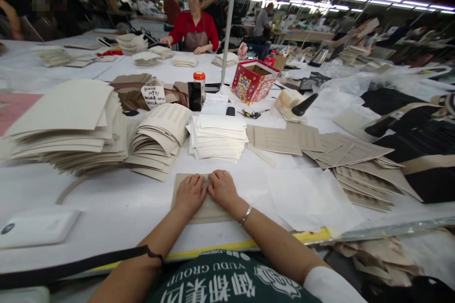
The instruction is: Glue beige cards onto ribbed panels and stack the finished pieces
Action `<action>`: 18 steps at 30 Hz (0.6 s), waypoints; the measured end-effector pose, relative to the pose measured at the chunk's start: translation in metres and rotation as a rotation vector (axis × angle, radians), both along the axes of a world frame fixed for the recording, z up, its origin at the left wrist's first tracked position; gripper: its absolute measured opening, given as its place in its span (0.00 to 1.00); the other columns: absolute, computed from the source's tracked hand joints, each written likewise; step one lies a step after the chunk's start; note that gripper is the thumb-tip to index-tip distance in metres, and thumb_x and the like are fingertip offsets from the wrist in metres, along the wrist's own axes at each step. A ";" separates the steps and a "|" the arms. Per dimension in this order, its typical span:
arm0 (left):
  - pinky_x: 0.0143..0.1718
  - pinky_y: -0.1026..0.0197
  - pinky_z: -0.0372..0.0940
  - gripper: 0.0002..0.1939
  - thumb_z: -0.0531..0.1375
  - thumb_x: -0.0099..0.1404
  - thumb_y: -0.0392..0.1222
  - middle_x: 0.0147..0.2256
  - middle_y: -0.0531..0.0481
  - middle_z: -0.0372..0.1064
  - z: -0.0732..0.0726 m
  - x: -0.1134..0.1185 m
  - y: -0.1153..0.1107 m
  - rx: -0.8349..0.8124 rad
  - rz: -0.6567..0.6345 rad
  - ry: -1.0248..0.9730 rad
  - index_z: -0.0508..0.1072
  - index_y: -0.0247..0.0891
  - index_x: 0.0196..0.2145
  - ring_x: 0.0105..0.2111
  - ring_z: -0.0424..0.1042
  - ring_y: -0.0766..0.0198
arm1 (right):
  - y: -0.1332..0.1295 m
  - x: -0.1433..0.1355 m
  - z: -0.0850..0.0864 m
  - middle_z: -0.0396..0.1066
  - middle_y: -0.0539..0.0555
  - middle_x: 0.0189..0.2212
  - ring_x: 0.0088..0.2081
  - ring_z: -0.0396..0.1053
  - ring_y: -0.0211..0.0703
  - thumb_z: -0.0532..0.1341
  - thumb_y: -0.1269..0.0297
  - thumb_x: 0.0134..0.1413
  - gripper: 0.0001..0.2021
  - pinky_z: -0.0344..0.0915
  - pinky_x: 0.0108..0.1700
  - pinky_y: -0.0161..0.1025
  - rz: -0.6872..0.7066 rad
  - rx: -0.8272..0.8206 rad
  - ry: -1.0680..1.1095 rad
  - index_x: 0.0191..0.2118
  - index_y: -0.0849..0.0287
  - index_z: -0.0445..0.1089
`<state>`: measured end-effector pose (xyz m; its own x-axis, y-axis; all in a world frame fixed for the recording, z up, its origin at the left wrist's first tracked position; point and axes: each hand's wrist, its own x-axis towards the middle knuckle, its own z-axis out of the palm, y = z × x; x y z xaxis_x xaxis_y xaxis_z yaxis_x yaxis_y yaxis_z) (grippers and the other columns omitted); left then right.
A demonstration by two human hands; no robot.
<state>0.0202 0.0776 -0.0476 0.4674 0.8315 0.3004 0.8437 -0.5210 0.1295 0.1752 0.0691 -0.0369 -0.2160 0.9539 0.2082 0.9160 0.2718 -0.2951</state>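
Note:
A beige panel (pixel 209 213) with faint ribs lies flat on the white table in front of me. Both hands rest on its far half, side by side, with the thumbs almost touching. The fingers of my left hand (pixel 191 194) are bent and pressed onto the panel. My right hand (pixel 223 189) has its fingers curled the same way, near the panel's far edge; its fingertips are partly hidden. Just beyond them stands a stack of white sheets (pixel 218 137). Left of that is a stack of curved beige panels (pixel 159 135).
A tall pile of beige sheets (pixel 67 113) stands left, a white device (pixel 39 228) nearer. Ribbed beige panels (pixel 355 156) spread right, beside translucent sheets (pixel 302 194). Behind are a red box (pixel 254 80), keys (pixel 252 113) and a pole (pixel 229 23). A person in red (pixel 195 28) sits across.

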 end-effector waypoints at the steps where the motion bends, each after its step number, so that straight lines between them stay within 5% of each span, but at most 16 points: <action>1: 0.47 0.51 0.62 0.16 0.51 0.64 0.43 0.44 0.40 0.68 0.000 -0.005 0.001 0.007 0.007 0.001 0.69 0.33 0.45 0.45 0.64 0.53 | 0.000 0.005 0.001 0.65 0.55 0.36 0.40 0.58 0.46 0.57 0.68 0.51 0.05 0.56 0.44 0.42 0.002 0.001 -0.011 0.36 0.60 0.68; 11: 0.57 0.50 0.53 0.28 0.48 0.64 0.51 0.56 0.36 0.59 -0.009 -0.027 0.004 -0.028 0.044 0.092 0.64 0.26 0.54 0.56 0.57 0.49 | -0.007 0.061 -0.004 0.66 0.58 0.47 0.48 0.60 0.47 0.52 0.75 0.56 0.18 0.56 0.50 0.44 0.035 0.005 -0.193 0.51 0.58 0.65; 18: 0.57 0.52 0.50 0.28 0.46 0.65 0.48 0.56 0.32 0.57 -0.004 -0.022 -0.001 -0.024 0.169 0.141 0.65 0.21 0.53 0.57 0.56 0.48 | -0.074 0.051 -0.011 0.63 0.65 0.51 0.54 0.57 0.52 0.51 0.79 0.52 0.20 0.52 0.56 0.53 0.160 0.094 -0.360 0.52 0.69 0.64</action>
